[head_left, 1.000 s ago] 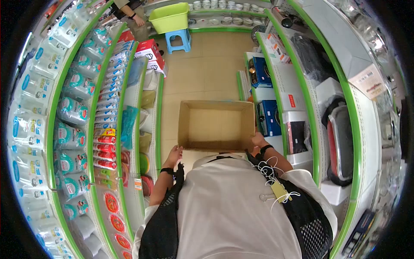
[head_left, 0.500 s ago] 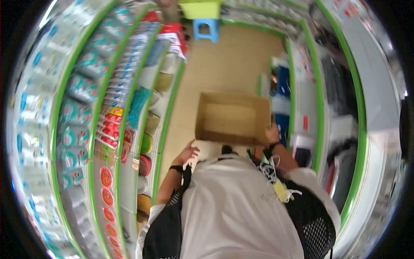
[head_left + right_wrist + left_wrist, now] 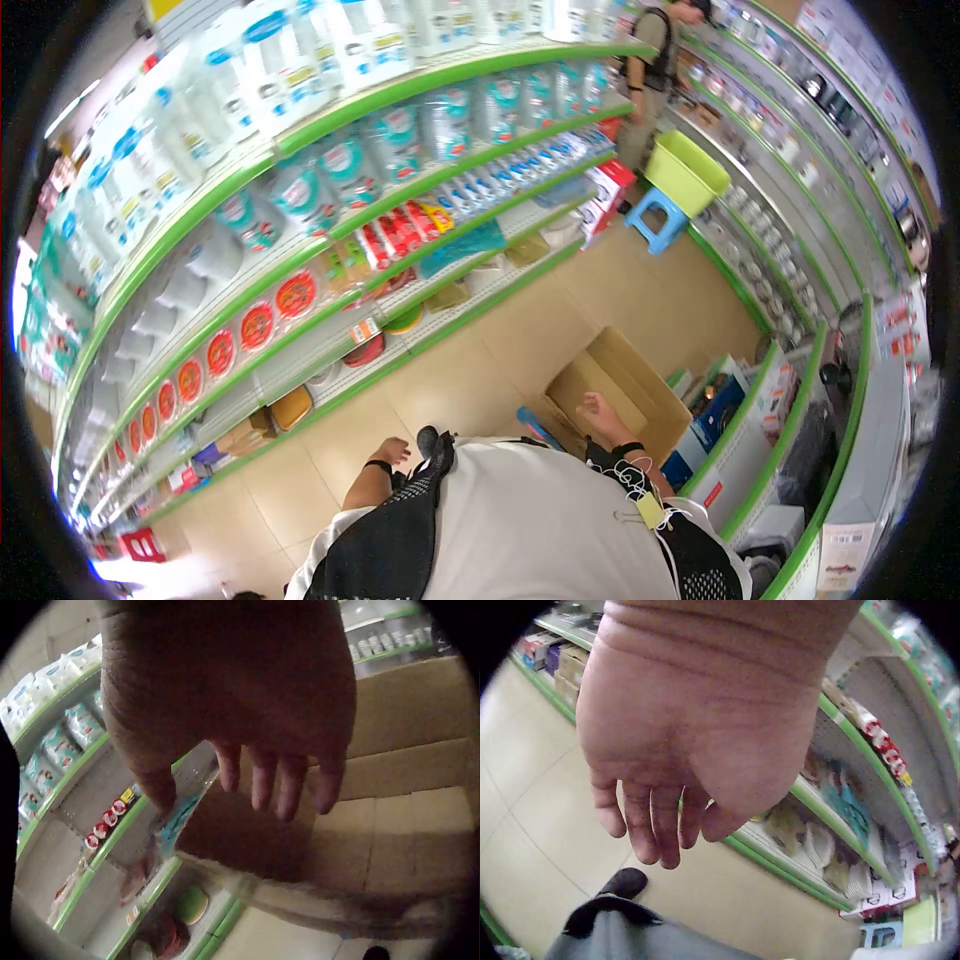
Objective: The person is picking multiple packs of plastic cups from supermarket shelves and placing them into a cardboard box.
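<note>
An open, bare cardboard box stands on the floor at the lower right of the head view. My right hand is over its near edge, the fingers loosely extended with nothing in them. In the right wrist view these fingers hang down in front of the box's inside wall. My left hand hangs beside my body, away from the box. The left wrist view shows that hand with relaxed fingers pointing down and no object in it, above the tiled floor.
A long green-edged shelf with packaged goods runs along the left. More shelving flanks the box on the right. Farther off are a blue stool with a green tub on it and a person.
The head view has turned left, so the box now appears lower right and tilted. My left hand has come away from the box corner; the right hand has released the rim.
</note>
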Motion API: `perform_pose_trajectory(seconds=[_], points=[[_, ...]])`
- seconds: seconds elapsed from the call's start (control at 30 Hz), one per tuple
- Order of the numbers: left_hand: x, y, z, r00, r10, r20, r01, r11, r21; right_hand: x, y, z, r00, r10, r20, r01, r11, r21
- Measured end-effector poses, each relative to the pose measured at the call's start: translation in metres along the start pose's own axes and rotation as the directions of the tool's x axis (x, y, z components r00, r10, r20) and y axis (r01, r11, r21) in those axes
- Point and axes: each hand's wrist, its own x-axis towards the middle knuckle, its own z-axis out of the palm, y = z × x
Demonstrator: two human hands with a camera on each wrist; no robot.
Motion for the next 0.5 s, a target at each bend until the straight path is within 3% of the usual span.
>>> perform_pose_trajectory(seconds=[0.03, 0.1, 0.13, 0.2, 0.27, 0.3, 0.37, 0.4, 0.43, 0.5], points=[[-0.005, -0.039, -0.015, 1.000, -0.026, 0.017, 0.025, 0.999, 0.019, -0.006, -0.011, 0.021, 0.999, -0.006, 0.033, 0.007, 1.000, -0.007], [0.014, -0.091, -0.042, 0.999, -0.042, -0.001, 0.040, 0.971, -0.235, -0.003, -0.048, 0.043, 0.990, -0.121, 0.069, 0.135, 0.955, -0.264], [-0.009, -0.109, -0.057, 1.000, 0.028, -0.005, -0.029, 0.995, -0.098, -0.001, -0.032, 0.062, 0.986, -0.160, 0.048, 0.166, 0.905, -0.393], [-0.027, -0.121, -0.076, 0.988, 0.147, -0.051, -0.142, 0.987, 0.077, 0.007, -0.020, 0.071, 0.996, -0.086, 0.036, 0.093, 0.904, -0.417], [-0.022, -0.145, -0.098, 0.995, 0.031, -0.090, -0.040, 0.994, -0.105, 0.003, -0.017, 0.087, 0.996, -0.018, -0.089, -0.038, 0.808, -0.587], [-0.032, -0.182, -0.114, 0.991, -0.099, -0.091, 0.077, 0.973, -0.217, -0.008, 0.007, 0.115, 0.999, 0.005, -0.052, -0.035, 0.805, -0.592], [0.008, -0.156, -0.124, 0.991, -0.103, -0.085, 0.060, 0.912, -0.405, 0.030, -0.016, 0.075, 0.977, 0.076, -0.200, -0.192, 0.725, -0.662], [0.000, -0.183, -0.134, 0.991, -0.100, -0.093, 0.056, 0.919, -0.390, 0.016, -0.001, 0.089, 0.980, 0.101, -0.172, -0.192, 0.712, -0.675], [0.000, -0.173, -0.146, 0.996, -0.036, -0.084, -0.001, 0.914, -0.406, 0.024, -0.005, 0.083, 0.971, 0.130, -0.198, -0.231, 0.705, -0.670], [-0.035, -0.159, -0.161, 0.986, -0.073, -0.151, 0.006, 0.915, -0.404, 0.017, -0.006, 0.094, 0.962, 0.179, -0.204, -0.270, 0.693, -0.668]])
